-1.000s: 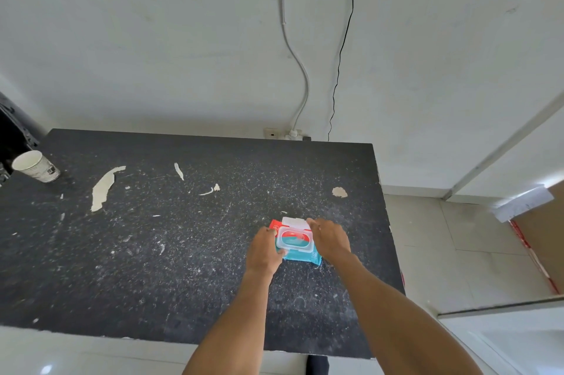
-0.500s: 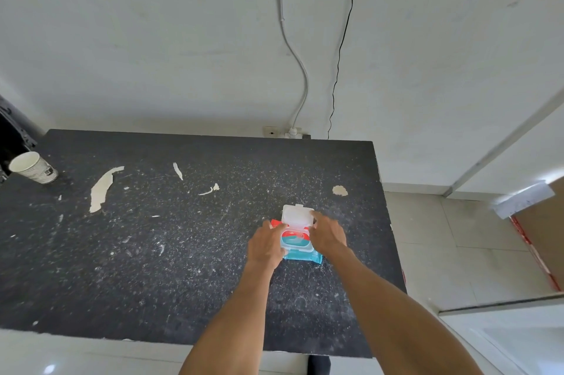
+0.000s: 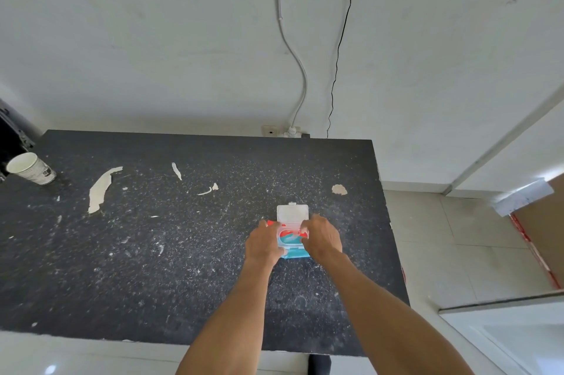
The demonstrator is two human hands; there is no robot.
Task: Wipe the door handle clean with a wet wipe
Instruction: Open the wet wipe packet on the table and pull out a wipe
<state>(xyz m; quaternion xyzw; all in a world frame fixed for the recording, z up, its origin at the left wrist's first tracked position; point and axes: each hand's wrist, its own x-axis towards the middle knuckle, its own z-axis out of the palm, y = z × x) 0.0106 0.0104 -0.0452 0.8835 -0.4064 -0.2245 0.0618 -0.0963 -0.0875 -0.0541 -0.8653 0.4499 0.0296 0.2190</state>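
A blue and red wet wipe pack point(image 3: 292, 245) lies on the dusty black table point(image 3: 152, 252), right of centre. Its white flip lid point(image 3: 292, 213) stands fully open, tilted away from me. My left hand point(image 3: 264, 242) grips the pack's left side and holds it down. My right hand point(image 3: 322, 235) rests on the pack's right side, fingertips at the open dispensing hole. No door handle is in view.
A paper cup point(image 3: 30, 168) stands at the table's far left edge. Paint flakes point(image 3: 100, 188) lie scattered on the top. Behind the table, a wall socket point(image 3: 285, 131) with cables. At right, tiled floor point(image 3: 457, 246) and a white door frame point(image 3: 500, 145).
The white lid was closed flat a second ago; my right hand flipped it up and back, and it now stands open. My left hand kept holding the pack.
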